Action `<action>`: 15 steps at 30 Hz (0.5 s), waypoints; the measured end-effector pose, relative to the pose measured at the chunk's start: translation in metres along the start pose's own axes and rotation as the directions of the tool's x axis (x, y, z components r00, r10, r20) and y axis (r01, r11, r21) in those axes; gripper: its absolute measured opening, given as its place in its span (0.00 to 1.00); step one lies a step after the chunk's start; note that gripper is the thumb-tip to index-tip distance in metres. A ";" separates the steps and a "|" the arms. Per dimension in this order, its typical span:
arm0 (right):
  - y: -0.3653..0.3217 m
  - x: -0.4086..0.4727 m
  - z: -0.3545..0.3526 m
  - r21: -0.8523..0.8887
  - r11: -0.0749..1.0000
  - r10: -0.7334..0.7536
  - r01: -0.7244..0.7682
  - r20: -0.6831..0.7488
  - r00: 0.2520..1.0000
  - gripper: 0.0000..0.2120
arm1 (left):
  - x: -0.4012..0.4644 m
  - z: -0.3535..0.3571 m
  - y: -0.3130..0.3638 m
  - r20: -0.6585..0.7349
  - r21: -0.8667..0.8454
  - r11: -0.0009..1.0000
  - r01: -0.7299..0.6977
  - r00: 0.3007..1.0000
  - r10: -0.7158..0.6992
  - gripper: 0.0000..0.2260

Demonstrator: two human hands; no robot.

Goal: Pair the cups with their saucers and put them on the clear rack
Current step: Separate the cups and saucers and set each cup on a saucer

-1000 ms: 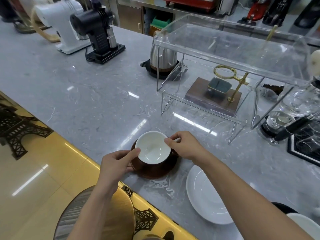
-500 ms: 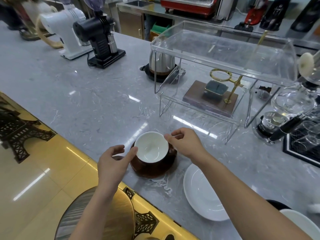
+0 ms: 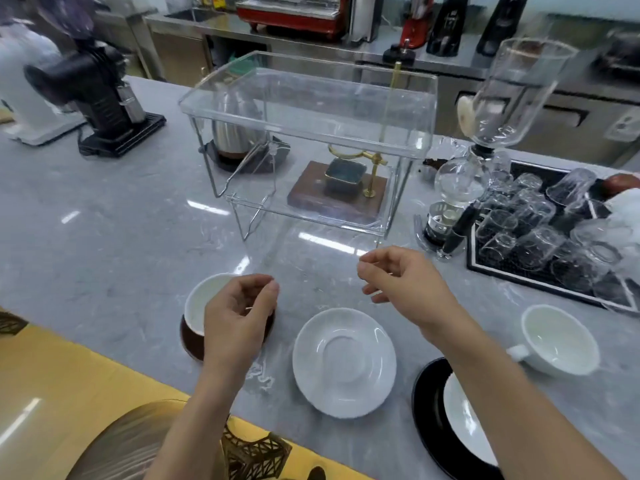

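brown cup (image 3: 199, 301): white inside, brown outside, being kept on its brown saucer (image 3: 190, 344) near the front edge of the grey surface (image 3: 104, 244). Looks like one pair is already matched, and it's probably being left there as a unit for the lift to the rack.

left hand (image 3: 239, 308): being held just above that cup, partly covering it. The fingers (image 3: 272, 287) are loosely curled with nothing in them. Whether the cup rim is being touched can't be told from this angle.

right hand (image 3: 401, 284): being hovered over bare surface between the rack and the white saucer, fingers relaxed and half curled, nothing being gripped.

white saucer (image 3: 344, 362): lying empty just right of the brown pair, apparently being kept free for its cup.

white cup (image 3: 554, 339): sitting well apart on the right with no saucer under it, handle pointing left. Probably the one being matched next, judging by colour.

black saucer (image 3: 426, 403): at the bottom right, largely hidden by the right forearm, with something white on it. Cup or plate, can't be told.

clear rack (image 3: 308, 109): standing behind everything, two tiers, no cups being held on either yet. A wooden stand (image 3: 337, 194) with brass fittings is being seen through the lower shelf.

progress: early going, judging by the empty rack.

watch out: the rack is see-through, so its edges are being easily misjudged.
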State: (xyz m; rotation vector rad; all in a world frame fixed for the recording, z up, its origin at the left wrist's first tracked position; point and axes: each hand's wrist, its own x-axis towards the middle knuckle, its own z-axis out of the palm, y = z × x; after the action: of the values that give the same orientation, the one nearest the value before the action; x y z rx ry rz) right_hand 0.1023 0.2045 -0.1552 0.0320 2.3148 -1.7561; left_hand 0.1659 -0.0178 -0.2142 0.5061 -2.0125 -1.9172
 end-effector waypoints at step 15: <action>0.064 -0.077 -0.157 0.193 0.978 0.152 -0.079 -0.403 0.902 0.03 | -0.049 0.156 0.010 0.466 0.053 0.998 0.026 0.884 -0.047 0.06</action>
State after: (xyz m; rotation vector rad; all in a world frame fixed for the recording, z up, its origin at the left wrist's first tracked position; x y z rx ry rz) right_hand 0.1602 0.3815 -0.1604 0.6217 2.3579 -2.0416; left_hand 0.1373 0.1437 -0.2120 0.0877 -2.3498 -2.1813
